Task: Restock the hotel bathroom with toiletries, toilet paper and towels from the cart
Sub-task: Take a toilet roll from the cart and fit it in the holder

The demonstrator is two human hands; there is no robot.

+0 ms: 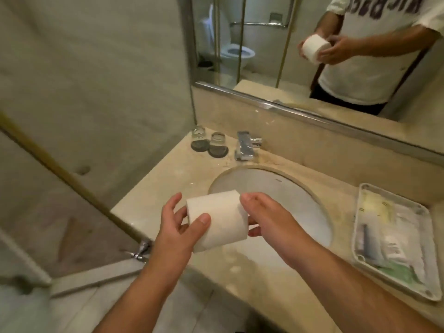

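A white toilet paper roll [219,219] is held in the air above the front edge of the beige vanity counter [173,179]. My left hand [179,227] grips its left end, thumb across the front. My right hand [263,217] holds the right end, fingers curled under it. A white tray [430,251] on the right of the counter holds packaged toiletries [389,241]. The mirror [276,44] reflects both hands and the roll.
An oval sink [276,188] sits under the hands, with a chrome faucet [246,146] behind it. Two upturned glasses [209,140] stand on dark coasters at the back left. A glass shower partition [84,116] bounds the left. A toilet shows in the mirror.
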